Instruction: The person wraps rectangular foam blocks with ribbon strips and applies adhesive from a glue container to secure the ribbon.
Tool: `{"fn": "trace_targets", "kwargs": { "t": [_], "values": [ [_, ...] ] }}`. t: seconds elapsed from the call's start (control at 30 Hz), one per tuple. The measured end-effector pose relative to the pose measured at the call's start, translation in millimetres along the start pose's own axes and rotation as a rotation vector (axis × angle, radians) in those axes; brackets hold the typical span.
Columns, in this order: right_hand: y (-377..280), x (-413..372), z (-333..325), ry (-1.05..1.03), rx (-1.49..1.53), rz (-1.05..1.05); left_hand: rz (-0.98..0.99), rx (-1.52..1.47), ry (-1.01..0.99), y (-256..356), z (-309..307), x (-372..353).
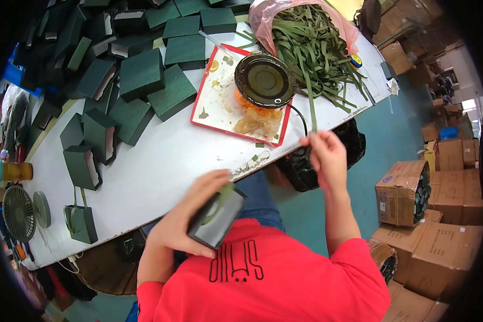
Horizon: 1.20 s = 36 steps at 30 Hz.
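My left hand (190, 212) is wrapped round a small dark green gift box (218, 213), held close to my chest. A loop of green ribbon shows at the box's open top; the hand is a little blurred. Out to the right, my right hand (327, 155) pinches the end of a green ribbon (312, 110), which hangs from a heap of ribbons (311, 48) in a pink plastic bag (260, 24). Left of that heap, a round dark glue pot (265, 80) sits on a red-rimmed white tray (198, 110) smeared with yellowish glue.
Many green boxes (142, 75) are piled over the table's (139, 177) far left. A box with ribbon handles (82, 224) stands near the front edge, beside a small fan (19, 213). Cardboard cartons (402, 193) stack on the floor at right. A black cord (300, 115) leaves the pot.
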State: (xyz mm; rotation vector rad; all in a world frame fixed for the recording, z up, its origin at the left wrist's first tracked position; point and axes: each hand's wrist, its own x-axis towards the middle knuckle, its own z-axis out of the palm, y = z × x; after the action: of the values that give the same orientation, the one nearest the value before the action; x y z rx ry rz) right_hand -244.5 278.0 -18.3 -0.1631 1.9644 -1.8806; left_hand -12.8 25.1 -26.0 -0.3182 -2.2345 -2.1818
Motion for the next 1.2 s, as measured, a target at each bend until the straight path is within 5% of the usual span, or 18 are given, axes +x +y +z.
{"fn": "trace_targets", "kwargs": {
  "t": [0.13,0.47,0.57,0.67,0.77,0.83,0.87,1.03,1.2],
  "values": [
    [14.0,-61.6,15.6,-0.261,0.051,0.246,-0.359,-0.995,-0.125,-11.6,43.3,21.7],
    [14.5,-66.6,7.3,-0.770,-0.008,0.414,-0.210,-1.274,-0.115,-30.0,50.7,20.7],
    [27.7,-61.7,6.5,-0.864,-0.163,0.420,-0.181,-1.171,0.026,-10.5,42.8,16.9],
    [29.9,-58.6,10.3,-0.935,-0.403,0.364,-0.053,-0.822,-0.034,-13.3,28.3,15.6],
    [9.6,-53.6,20.9,-0.790,-0.447,0.224,0.019,-0.404,-0.159,-9.5,15.4,16.5],
    [19.8,-43.6,27.3,-0.547,-0.196,0.014,0.025,-0.201,-0.217,-0.8,16.2,18.1],
    [14.3,-35.3,26.7,-0.512,-0.073,0.107,0.021,-0.146,-0.216,-0.7,20.2,19.2],
    [-15.6,-42.5,72.7,-0.649,-0.021,0.266,-0.073,0.078,-0.260,7.2,27.9,21.2],
    [-8.6,-46.8,80.3,-0.584,0.111,0.156,-0.084,0.127,-0.213,6.1,31.0,16.6]
  ]
}}
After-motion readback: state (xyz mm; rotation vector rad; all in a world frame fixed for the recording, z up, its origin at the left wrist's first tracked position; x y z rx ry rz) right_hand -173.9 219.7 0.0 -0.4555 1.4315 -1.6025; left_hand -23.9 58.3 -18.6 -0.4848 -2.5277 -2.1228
